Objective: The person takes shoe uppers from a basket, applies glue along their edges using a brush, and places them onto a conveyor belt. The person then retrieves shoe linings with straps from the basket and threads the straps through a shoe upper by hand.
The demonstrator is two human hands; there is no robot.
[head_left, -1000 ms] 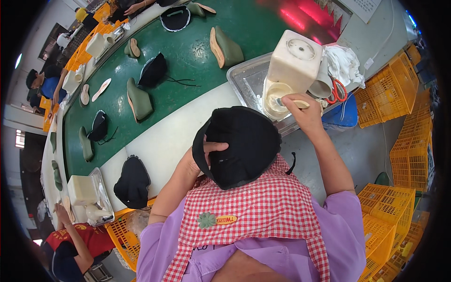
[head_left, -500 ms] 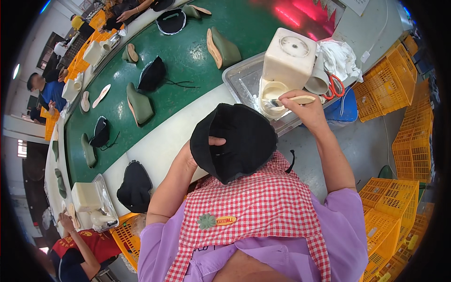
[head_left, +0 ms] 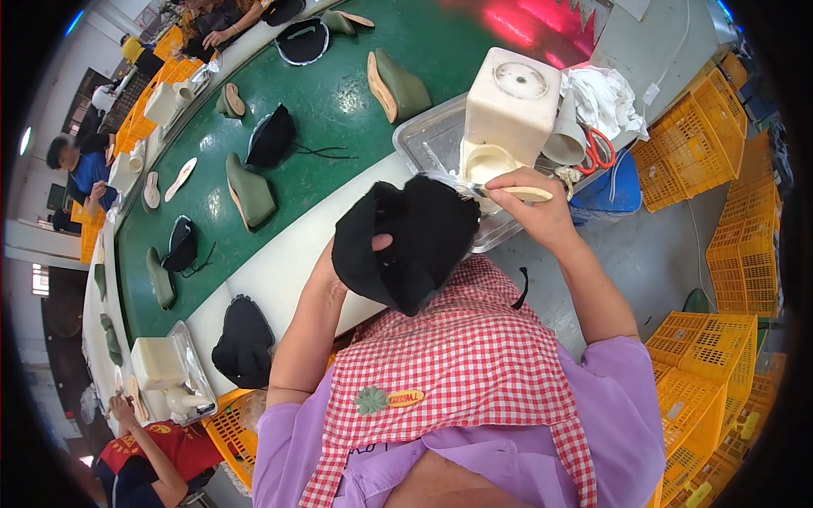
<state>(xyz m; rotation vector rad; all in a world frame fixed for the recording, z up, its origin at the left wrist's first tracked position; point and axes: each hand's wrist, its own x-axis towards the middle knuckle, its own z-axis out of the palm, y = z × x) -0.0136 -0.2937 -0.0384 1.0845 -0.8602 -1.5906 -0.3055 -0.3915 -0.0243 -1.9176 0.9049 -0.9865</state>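
A black fabric shoe upper [head_left: 423,233] hangs open over my lap, gripped in my left hand [head_left: 327,269]. One fingertip shows inside its opening; the other fingers are hidden behind the cloth. In my right hand [head_left: 532,207] is a brush with a pale wooden handle [head_left: 537,194], fingers closed round it. Its light bristles touch or lie just over the upper's far right edge; which of the two I cannot tell. Just beyond the brush stands a cream dispenser [head_left: 512,97] with a round cup [head_left: 489,161] of whitish stuff at its foot, on a metal tray [head_left: 423,135].
Red-handled scissors [head_left: 600,152], a white rag [head_left: 603,100] and a blue bin [head_left: 611,188] are by the tray. Green shoe lasts [head_left: 251,193] and black uppers [head_left: 273,135] lie on the green belt [head_left: 339,93]. Another upper [head_left: 244,343] rests at left. Yellow crates [head_left: 688,161] stand right; co-workers sit left.
The brush has come out of the cup and moved left to the upper's edge. My left hand has shifted the upper slightly left and up.
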